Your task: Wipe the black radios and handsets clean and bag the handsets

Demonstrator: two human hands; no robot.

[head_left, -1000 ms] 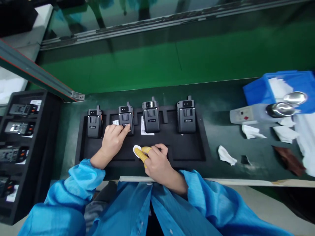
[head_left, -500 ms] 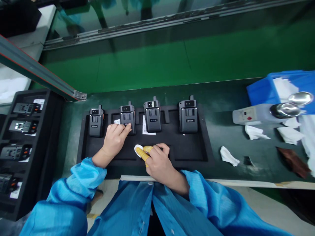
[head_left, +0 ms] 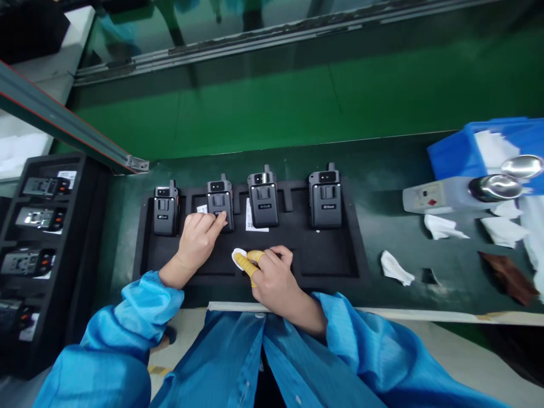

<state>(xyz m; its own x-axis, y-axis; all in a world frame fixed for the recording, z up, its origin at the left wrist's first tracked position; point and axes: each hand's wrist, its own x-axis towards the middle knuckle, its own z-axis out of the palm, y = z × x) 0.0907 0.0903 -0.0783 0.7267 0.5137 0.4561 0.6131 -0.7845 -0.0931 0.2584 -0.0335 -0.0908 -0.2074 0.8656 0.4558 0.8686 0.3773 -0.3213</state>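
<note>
A black foam tray lies on the dark bench and carries several upright black radios. My left hand rests on the tray with its fingertips touching the lower end of the second radio from the left. My right hand, with yellow finger cots on two fingers, pinches a small white wipe against the tray's front part. Other radios stand at the far left, the middle and the right. A white paper label lies beside the middle radio.
A black rack holding more radios stands at the left. At the right are a grey device with a metal cap, a blue bin, crumpled white wipes and a brown cloth. A green conveyor belt runs behind.
Both hands hold the same places on the tray. Only the camera view has shifted slightly.
</note>
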